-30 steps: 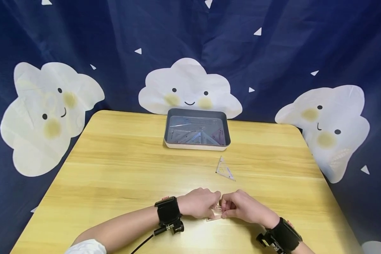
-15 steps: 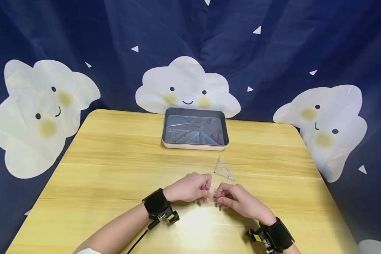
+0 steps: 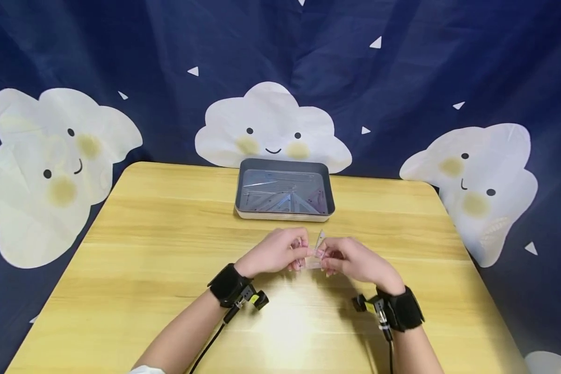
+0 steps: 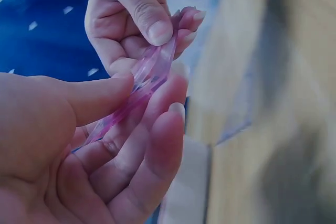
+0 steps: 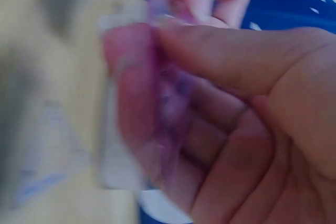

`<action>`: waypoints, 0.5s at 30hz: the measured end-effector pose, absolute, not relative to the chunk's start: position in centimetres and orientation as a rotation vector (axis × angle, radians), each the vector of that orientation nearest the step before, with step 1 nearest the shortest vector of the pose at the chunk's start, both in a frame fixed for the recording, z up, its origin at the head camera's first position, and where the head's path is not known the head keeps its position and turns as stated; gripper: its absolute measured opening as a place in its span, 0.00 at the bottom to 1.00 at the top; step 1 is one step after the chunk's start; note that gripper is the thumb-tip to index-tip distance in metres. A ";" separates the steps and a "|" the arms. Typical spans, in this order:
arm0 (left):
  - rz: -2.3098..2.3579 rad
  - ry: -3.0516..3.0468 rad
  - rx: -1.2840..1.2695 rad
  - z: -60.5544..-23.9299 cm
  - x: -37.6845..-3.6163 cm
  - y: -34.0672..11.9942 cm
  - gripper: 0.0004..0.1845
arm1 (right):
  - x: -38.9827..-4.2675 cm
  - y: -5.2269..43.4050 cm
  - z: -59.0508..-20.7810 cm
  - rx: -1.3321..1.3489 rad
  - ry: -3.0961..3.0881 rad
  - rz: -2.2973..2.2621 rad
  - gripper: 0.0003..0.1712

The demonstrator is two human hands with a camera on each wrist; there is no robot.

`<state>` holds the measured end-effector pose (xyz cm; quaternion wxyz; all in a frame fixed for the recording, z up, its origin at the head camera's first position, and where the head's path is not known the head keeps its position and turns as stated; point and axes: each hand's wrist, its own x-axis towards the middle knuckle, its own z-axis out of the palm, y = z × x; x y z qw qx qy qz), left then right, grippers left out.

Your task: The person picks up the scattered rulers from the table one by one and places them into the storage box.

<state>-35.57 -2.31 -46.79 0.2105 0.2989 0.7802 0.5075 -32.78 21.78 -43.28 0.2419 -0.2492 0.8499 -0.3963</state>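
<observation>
Between my two hands, over the middle of the table, is a see-through pink plastic set square (image 4: 152, 72). My left hand (image 3: 276, 250) pinches one end between thumb and fingers. The opposite end is in the grip of my right hand (image 3: 361, 259), thumb against curled fingers. Fingers hide much of its outline, and the right wrist view is blurred. Just behind my right fingertips, a clear set square with blue marks (image 3: 319, 240) lies on the table, partly covered by that hand in the head view.
A dark-lined tray (image 3: 282, 216) with a pale outside stands at the table's back edge, holding several clear, blue and purple rulers and set squares. A navy curtain (image 3: 168, 130) with cloud faces hangs behind the wooden table (image 3: 135, 249).
Both hands have moved away from me toward the tray, carrying the pink set square off its earlier spot near the front. The clear set square stays where it was.
</observation>
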 end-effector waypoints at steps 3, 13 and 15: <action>1.545 2.097 0.735 -46.7 -36.2 -2.9 0.07 | -34.2 21.0 -41.9 -0.703 2.358 -1.022 0.04; 1.648 2.056 0.677 -46.7 -36.9 -3.4 0.07 | -35.2 20.4 -41.5 -0.640 2.345 -1.075 0.07; 1.665 2.063 0.658 -46.7 -37.0 -3.3 0.08 | -35.2 20.5 -41.6 -0.626 2.345 -1.120 0.08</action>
